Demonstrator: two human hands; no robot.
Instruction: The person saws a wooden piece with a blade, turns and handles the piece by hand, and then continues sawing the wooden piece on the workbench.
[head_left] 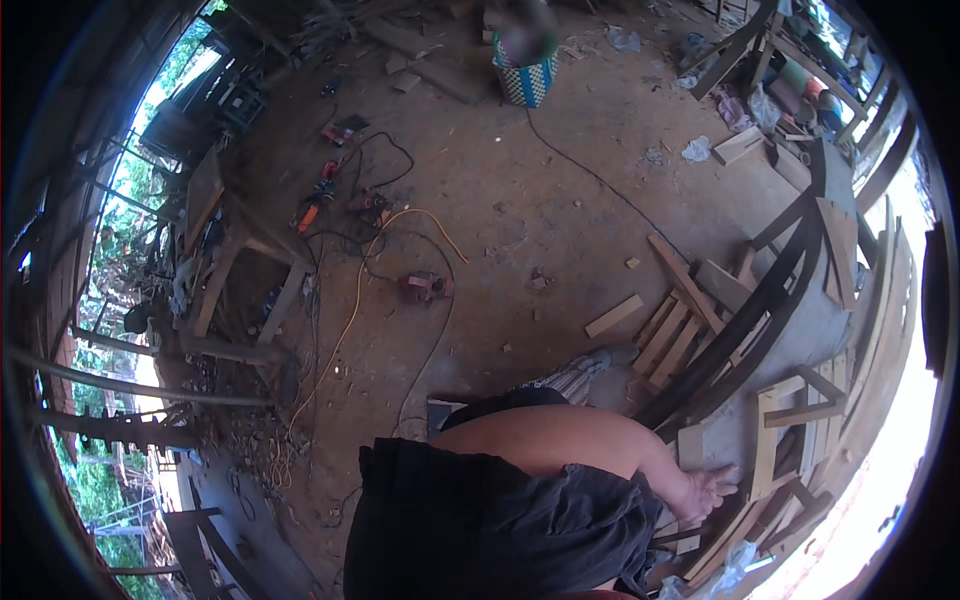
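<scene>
My left arm reaches across to the right from a dark sleeve. At its end my left hand (705,492) has its fingers apart and holds nothing that I can see. It hovers over or rests among wooden pieces; contact cannot be made out. A pale wooden frame (764,440) stands just right of the fingers, and a small flat board (691,447) lies just above the wrist. Below the hand are loose wood strips (722,540) and a clear plastic bag (738,562). My right hand is not visible; dark cloth fills the lower middle.
A dark curved timber (745,335) crosses the right side beside a slatted wooden piece (668,340). Power tools, including an orange one (308,216) and a reddish one (427,287), lie on the floor with a yellow cord (357,300). A woven basket (526,84) stands at the back.
</scene>
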